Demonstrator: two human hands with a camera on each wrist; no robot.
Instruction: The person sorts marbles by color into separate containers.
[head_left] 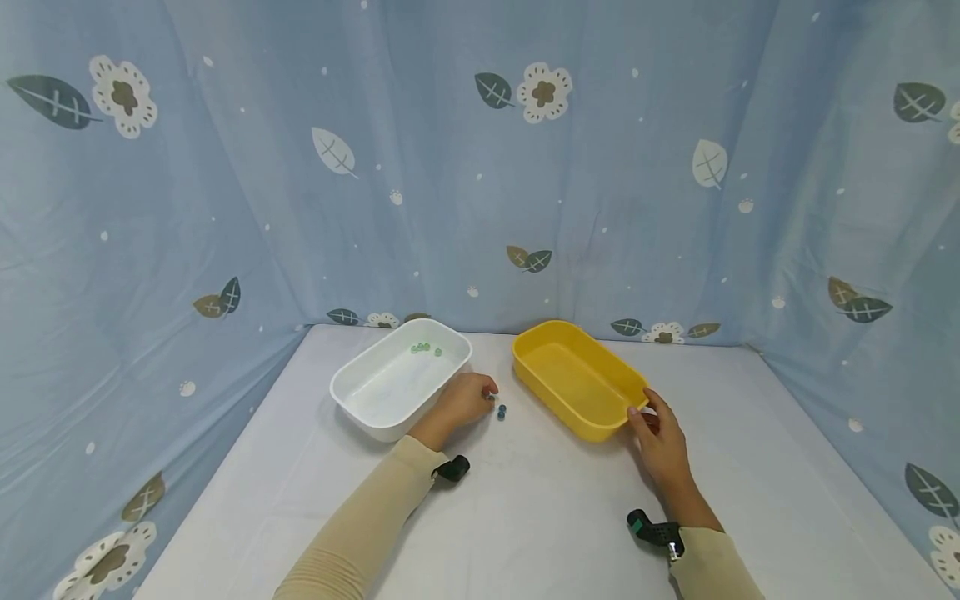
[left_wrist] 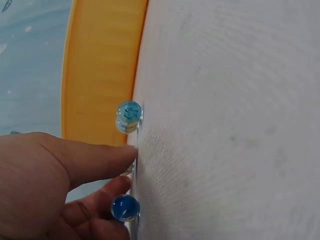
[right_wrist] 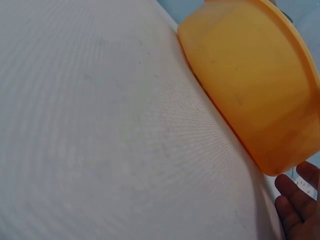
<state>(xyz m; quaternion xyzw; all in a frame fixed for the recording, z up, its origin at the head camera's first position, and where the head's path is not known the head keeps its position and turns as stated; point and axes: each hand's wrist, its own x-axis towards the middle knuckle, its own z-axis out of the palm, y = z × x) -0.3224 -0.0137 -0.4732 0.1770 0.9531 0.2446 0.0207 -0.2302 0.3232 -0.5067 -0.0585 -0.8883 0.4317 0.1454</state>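
Observation:
My left hand (head_left: 463, 398) is low over the white cloth, just right of the white basin (head_left: 362, 423). In the left wrist view, its thumb and forefinger pinch a glass marble (left_wrist: 129, 170), mostly hidden between them. A dark blue marble (left_wrist: 125, 208) lies by the lower fingers, and light blue marbles (left_wrist: 129, 112) stand beyond the thumb. The head view shows small marbles (head_left: 502, 409) right of the fingertips. At the near right corner of the yellow basin (head_left: 551, 397), my right hand (head_left: 664, 448) holds the rim with thumb and fingers.
Several pale green marbles (head_left: 426, 347) lie inside the white basin, toward its far end. The basins stand apart on a white cloth-covered table (head_left: 525, 517). A blue patterned curtain (head_left: 450, 167) encloses the back and sides.

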